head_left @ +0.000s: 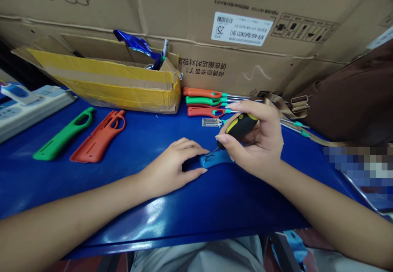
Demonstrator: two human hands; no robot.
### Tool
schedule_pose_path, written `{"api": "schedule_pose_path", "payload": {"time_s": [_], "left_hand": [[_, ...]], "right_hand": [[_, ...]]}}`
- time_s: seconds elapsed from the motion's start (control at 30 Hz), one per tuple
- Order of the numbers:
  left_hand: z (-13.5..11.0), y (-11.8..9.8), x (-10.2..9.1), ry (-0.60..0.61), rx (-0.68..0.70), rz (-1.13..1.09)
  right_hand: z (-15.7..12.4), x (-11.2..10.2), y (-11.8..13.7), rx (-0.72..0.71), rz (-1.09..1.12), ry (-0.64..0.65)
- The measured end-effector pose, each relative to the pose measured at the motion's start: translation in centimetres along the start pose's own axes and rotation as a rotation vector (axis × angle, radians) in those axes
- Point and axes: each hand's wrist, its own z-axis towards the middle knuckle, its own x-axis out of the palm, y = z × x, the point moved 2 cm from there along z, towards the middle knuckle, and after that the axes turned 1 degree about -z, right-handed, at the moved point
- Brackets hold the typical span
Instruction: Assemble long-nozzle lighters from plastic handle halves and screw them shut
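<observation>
My right hand [256, 139] is closed round a black and yellow screwdriver [239, 126], its tip pointing down-left onto a blue plastic shell [215, 159] lying on the blue table [123, 173]. My left hand [175, 165] rests on the table with curled fingers pinching the left end of that blue shell. Most of the shell is hidden under both hands.
A green shell [63, 134] and an orange shell [98, 137] lie to the left. Assembled orange and green lighters [204, 101] and a small clear part [211, 122] lie behind my hands. A yellow-taped carton [116, 85], big cardboard boxes [239, 26], a power strip [27, 104] and a brown bag [353, 96] ring the table.
</observation>
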Motion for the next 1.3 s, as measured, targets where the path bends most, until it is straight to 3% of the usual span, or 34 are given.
{"api": "schedule_pose_path", "payload": {"time_s": [0.17, 0.37, 0.57, 0.73, 0.8, 0.97, 1.03, 1.17, 1.3], "left_hand": [[-0.1, -0.1, 0.0, -0.001, 0.011, 0.006], [0.1, -0.1, 0.0, 0.009, -0.013, -0.009], [0.1, -0.2, -0.1, -0.006, 0.014, 0.018], [0.1, -0.2, -0.1, -0.004, 0.006, 0.001], [0.0, -0.2, -0.1, -0.009, 0.008, 0.001], [0.0, -0.3, -0.1, -0.004, 0.013, 0.004], [0.0, -0.2, -0.1, -0.001, 0.003, -0.002], [0.1, -0.2, 0.0, -0.004, -0.006, -0.016], [0.0, -0.2, -0.1, -0.004, 0.008, -0.013]], "right_hand": [[0.1, -0.1, 0.3, -0.035, -0.001, 0.048], [0.1, -0.6, 0.9, 0.099, -0.008, 0.234], [0.4, -1.0, 0.8, -0.081, -0.184, 0.162], [0.5, -1.0, 0.6, 0.073, -0.038, 0.309], [0.6, -1.2, 0.6, 0.011, -0.101, 0.289], [0.7, -1.4, 0.9, -0.321, -0.379, 0.110], [0.7, -1.4, 0.8, -0.311, -0.337, 0.134], [0.4, -1.0, 0.3, -0.109, -0.152, 0.261], [0.5, -1.2, 0.1, -0.166, -0.228, 0.153]]}}
